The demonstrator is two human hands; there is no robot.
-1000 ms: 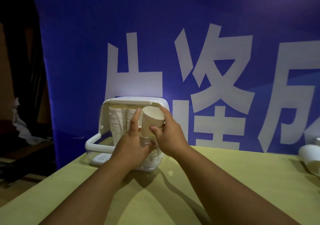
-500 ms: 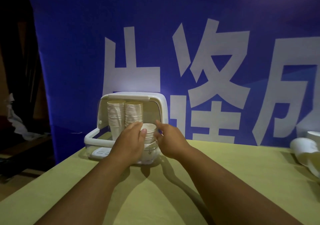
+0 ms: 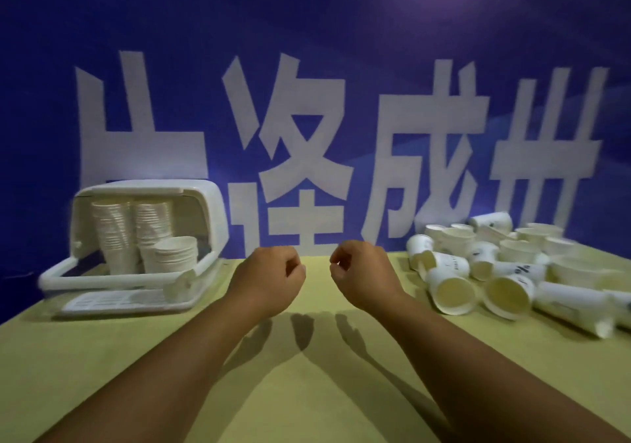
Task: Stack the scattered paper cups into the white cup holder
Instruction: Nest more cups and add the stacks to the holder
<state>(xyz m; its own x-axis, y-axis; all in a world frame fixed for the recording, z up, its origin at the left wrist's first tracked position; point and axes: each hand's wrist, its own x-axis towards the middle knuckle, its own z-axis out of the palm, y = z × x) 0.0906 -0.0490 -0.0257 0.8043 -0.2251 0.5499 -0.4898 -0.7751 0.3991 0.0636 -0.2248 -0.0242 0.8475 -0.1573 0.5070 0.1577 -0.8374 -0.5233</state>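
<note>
The white cup holder [image 3: 136, 191] stands at the left of the table with its lid raised. Inside it are two tall stacks of paper cups [image 3: 114, 231] and a shorter third stack [image 3: 177, 254] at the front right. A heap of scattered paper cups [image 3: 505, 265] lies on its side at the table's right. My left hand [image 3: 269, 278] and my right hand [image 3: 363, 272] hover side by side over the table's middle, between holder and heap. Both have loosely curled fingers and hold nothing.
The yellow-green table [image 3: 307, 391] stretches toward me under my forearms. A blue banner [image 3: 307, 67] with large white characters hangs right behind the table. The holder's open front tray [image 3: 112, 302] juts toward the table's left edge.
Both hands let go of the cup on the short stack and drew back right to the table's middle. The view swung right, bringing the heap of cups into sight.
</note>
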